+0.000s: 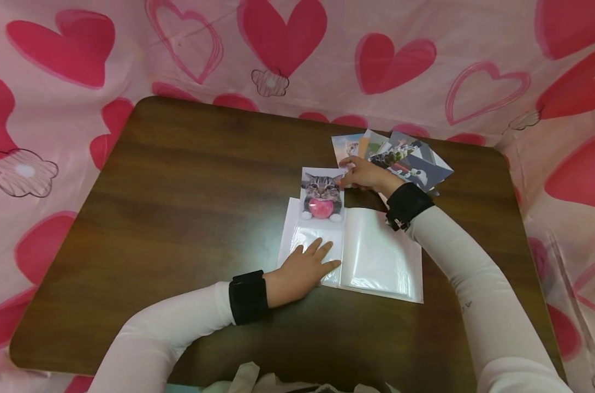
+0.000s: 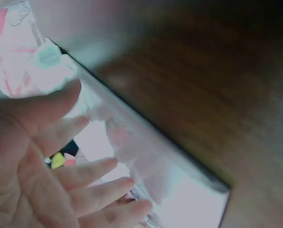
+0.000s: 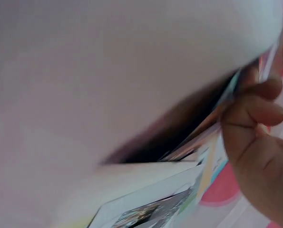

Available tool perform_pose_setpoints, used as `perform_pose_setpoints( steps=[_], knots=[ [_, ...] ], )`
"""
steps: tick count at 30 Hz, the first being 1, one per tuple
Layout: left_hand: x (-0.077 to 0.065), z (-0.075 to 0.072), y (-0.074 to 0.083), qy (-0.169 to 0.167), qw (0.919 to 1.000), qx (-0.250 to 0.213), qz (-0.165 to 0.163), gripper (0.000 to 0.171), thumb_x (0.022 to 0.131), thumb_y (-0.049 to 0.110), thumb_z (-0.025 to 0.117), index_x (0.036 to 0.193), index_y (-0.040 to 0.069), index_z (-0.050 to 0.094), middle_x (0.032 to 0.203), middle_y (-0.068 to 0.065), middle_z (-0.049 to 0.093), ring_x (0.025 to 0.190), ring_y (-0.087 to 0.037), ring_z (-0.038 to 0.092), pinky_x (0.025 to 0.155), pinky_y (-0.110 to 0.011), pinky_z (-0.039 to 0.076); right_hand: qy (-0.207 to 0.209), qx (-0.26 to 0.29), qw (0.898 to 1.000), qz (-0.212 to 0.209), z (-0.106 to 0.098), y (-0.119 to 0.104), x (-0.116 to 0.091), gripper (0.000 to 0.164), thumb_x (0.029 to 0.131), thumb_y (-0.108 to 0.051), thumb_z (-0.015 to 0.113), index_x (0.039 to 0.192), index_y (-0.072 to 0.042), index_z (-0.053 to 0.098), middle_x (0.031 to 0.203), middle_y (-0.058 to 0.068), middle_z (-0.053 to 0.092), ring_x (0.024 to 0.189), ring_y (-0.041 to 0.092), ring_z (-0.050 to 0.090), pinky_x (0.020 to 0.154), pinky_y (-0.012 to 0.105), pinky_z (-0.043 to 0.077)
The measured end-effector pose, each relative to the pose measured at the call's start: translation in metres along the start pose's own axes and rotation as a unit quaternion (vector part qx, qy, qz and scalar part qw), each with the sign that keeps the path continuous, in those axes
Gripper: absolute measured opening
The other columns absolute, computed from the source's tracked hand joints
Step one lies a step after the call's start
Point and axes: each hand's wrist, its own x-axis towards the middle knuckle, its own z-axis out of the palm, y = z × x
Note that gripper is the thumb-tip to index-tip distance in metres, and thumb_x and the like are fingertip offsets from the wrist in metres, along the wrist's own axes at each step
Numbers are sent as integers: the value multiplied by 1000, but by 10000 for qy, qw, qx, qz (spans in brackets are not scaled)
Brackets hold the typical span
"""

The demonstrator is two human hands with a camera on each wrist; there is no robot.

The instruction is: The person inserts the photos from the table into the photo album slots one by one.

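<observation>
An open photo album (image 1: 383,251) with clear plastic pockets lies on the table. A cat photo (image 1: 322,191), showing a tabby with a pink ball, sits over the top of the left page, its lower end at the pocket and its upper part beyond the album. My right hand (image 1: 366,174) pinches the photo's right edge; in the right wrist view the fingers (image 3: 255,114) are curled, partly cut off by the frame. My left hand (image 1: 302,273) rests on the lower left page with fingers spread, and the left wrist view shows its palm (image 2: 32,175) and straight fingers.
Several loose photos (image 1: 415,164) lie fanned and overlapping behind and right of the album, partly under my right hand and wrist. The brown wooden table (image 1: 179,191) has rounded corners. A pink cloth with hearts (image 1: 302,54) hangs behind it.
</observation>
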Motion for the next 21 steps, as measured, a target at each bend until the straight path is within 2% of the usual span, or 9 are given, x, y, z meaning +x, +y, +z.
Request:
perform_pose_setpoints(
  steps=[2, 3, 8, 11, 13, 16, 21],
  knots=[
    [-4, -1, 0, -59, 9999, 67, 147, 49, 93, 13, 58, 141, 21, 49, 149, -16, 39, 136, -34, 32, 97, -51, 46, 147, 161, 9992, -335, -1, 0, 4, 62, 90, -11, 63, 145, -7, 34, 78, 5, 57, 43, 9, 35, 47, 26, 31],
    [-5, -2, 0, -63, 9997, 130, 201, 48, 94, 11, 56, 140, 21, 49, 149, -16, 39, 136, -33, 32, 98, -51, 45, 187, 134, 9986, -472, -1, 1, 5, 59, 91, -10, 62, 144, -6, 37, 82, 7, 57, 45, 10, 36, 49, 26, 33],
    [-8, -4, 3, -63, 9980, 424, 473, 45, 98, 7, 48, 140, 22, 50, 149, -14, 41, 136, -31, 33, 100, -48, 44, 530, -510, 9926, -967, 4, 1, 9, 33, 93, -9, 59, 124, 3, 61, 92, 18, 57, 70, 20, 50, 61, 28, 42],
    [-8, -2, 7, -74, 9968, 521, 596, 44, 98, 9, 49, 140, 21, 50, 148, -13, 42, 136, -30, 34, 101, -46, 44, 735, -808, 9879, -1099, 7, 1, 8, 26, 93, -8, 59, 114, 5, 66, 100, 23, 61, 84, 27, 56, 69, 31, 47],
    [-8, -1, 8, -37, 9964, 560, 633, 42, 98, 10, 49, 140, 19, 50, 148, -13, 43, 136, -29, 34, 101, -45, 44, 725, -899, 9871, -1105, 8, 1, 7, 23, 92, -6, 59, 110, 6, 67, 106, 24, 64, 89, 29, 59, 75, 35, 49],
    [-9, 1, 10, 51, 9954, 682, 672, 41, 98, 10, 49, 139, 17, 51, 147, -13, 43, 136, -28, 35, 101, -43, 44, 538, -1033, 9870, -1110, 10, 2, 4, 21, 91, -4, 60, 107, 8, 68, 107, 25, 66, 89, 29, 60, 77, 38, 49],
    [-9, 3, 12, 141, 9936, 880, 689, 40, 99, 10, 45, 139, 16, 51, 147, -12, 44, 135, -27, 36, 100, -40, 45, 161, -1303, 9829, -1294, 14, 3, -2, 20, 89, -3, 63, 103, 10, 70, 92, 21, 70, 72, 20, 55, 68, 34, 45]
  ],
)
